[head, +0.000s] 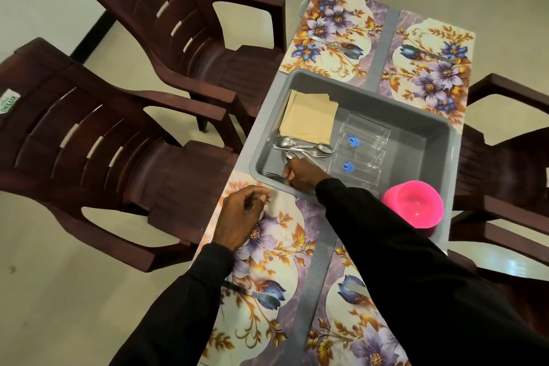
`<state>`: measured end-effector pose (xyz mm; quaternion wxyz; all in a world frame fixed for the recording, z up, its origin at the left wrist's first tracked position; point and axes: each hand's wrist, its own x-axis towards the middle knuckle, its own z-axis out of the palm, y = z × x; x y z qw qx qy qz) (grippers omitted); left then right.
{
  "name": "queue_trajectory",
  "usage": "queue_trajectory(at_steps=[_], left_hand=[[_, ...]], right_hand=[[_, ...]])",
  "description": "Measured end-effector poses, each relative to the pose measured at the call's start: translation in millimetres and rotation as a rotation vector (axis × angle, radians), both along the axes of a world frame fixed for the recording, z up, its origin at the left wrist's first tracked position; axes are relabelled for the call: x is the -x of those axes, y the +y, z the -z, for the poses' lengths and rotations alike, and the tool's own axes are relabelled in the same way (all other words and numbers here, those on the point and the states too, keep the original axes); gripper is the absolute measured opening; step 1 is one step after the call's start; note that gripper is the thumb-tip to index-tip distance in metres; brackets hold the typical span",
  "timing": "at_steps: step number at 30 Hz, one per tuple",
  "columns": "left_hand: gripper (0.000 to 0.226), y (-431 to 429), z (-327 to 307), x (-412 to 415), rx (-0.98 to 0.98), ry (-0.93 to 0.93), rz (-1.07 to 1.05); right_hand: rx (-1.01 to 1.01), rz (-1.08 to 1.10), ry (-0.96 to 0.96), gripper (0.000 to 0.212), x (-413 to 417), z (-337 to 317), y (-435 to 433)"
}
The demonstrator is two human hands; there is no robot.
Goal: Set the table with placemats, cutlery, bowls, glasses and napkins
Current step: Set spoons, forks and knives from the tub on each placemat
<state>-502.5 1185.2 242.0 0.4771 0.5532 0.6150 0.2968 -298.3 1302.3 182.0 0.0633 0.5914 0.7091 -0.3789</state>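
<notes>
Gripping hand: right hand (pixel 300 177), fingers curled round a fork (pixel 272 176) inside the grey tub (pixel 416 134).
Left hand (pixel 239 214): over the near-left placemat (pixel 276 246), fingers loosely curled; contents, cannot tell.
Tub contents: spoons (pixel 297 144), napkins (pixel 309 120), glasses (pixel 364 140) lying flat, pink bowls (pixel 414 206).
Knife (pixel 255 296): lying on that same placemat.

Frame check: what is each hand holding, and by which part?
Right hand grips a fork by its handle inside the grey tub, tines sticking out. Left hand is curled over the placemat; whether it holds anything cannot be told.
</notes>
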Motion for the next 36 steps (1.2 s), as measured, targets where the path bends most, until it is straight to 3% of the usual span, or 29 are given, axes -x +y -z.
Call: queue_trajectory(at_steps=[5, 11, 15, 20, 24, 31, 33, 36], left_hand=[[0.018, 2.4, -4.5, -4.2, 0.109, -0.191, -0.115], [0.019, 7.2, -5.3, -8.6, 0.268, -0.471, -0.262], [0.024, 16.6, -12.5, -22.0, 0.359, -0.604, -0.329], [0.030, 32.2, -9.5, -41.0, 0.457, -0.729, -0.381], [0.038, 39.4, -11.7, -48.4, 0.484, -0.793, -0.436], [0.038, 43.8, -8.2, -37.9, 0.505, -0.805, -0.547], [0.035, 40.7, -7.4, -30.7, 0.511, -0.819, -0.561], [0.033, 33.6, -8.0, -19.3, 0.520, -0.810, -0.537]], right_hand=[[0.050, 0.006, -0.009, 0.004, -5.8, 7.9, -0.2], [-0.097, 0.307, 0.286, 0.030, -11.5, -19.5, -11.1], [-0.110, 0.356, 0.433, 0.023, -9.4, -45.6, -16.6], [-0.158, 0.294, 0.452, 0.016, 10.2, -65.3, -23.6], [-0.134, 0.389, 0.536, 0.013, 27.7, -75.7, -37.4], [-0.339, 0.439, 0.420, 0.012, 17.7, -67.3, -29.1], [-0.431, 0.452, 0.273, 0.020, -2.0, -52.7, -11.3], [-0.374, 0.375, -0.019, 0.024, -29.1, -19.4, 12.4]])
